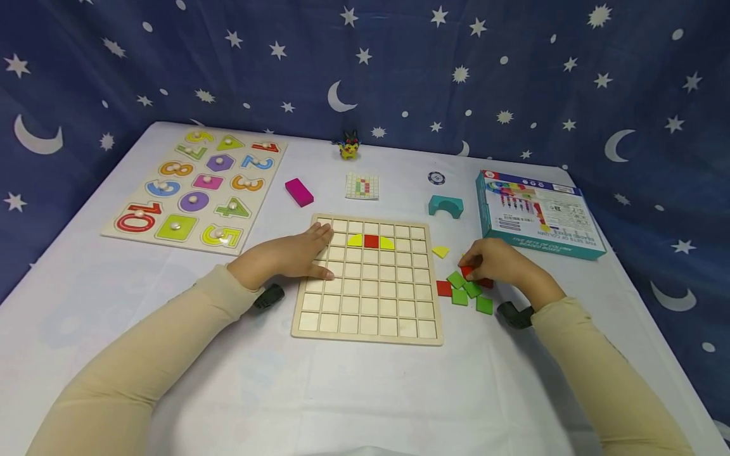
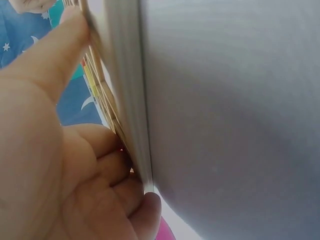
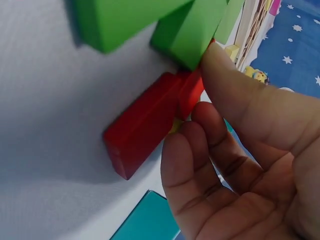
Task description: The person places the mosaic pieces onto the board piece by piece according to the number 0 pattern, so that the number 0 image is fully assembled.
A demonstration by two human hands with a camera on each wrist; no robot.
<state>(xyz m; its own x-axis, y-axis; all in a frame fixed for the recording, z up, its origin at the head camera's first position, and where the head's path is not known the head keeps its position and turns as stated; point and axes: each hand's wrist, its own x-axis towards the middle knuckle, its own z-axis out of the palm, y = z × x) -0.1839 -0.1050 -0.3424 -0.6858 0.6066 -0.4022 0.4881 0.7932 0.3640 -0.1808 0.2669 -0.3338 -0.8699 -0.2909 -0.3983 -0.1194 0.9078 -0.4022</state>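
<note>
Fingers of right hand point(image 1: 502, 263) pinching red tile point(image 3: 150, 120) (mostly hidden overhead), left hand point(image 1: 291, 253) flat on grid board point(image 1: 371, 297).

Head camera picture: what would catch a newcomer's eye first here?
Probably the wooden grid board in the middle of the white table, with three pieces in its second row: yellow, red, yellow. The left hand rests flat on the board's left edge, while the right hand pinches a red tile among the green tiles just right of the board.
</note>
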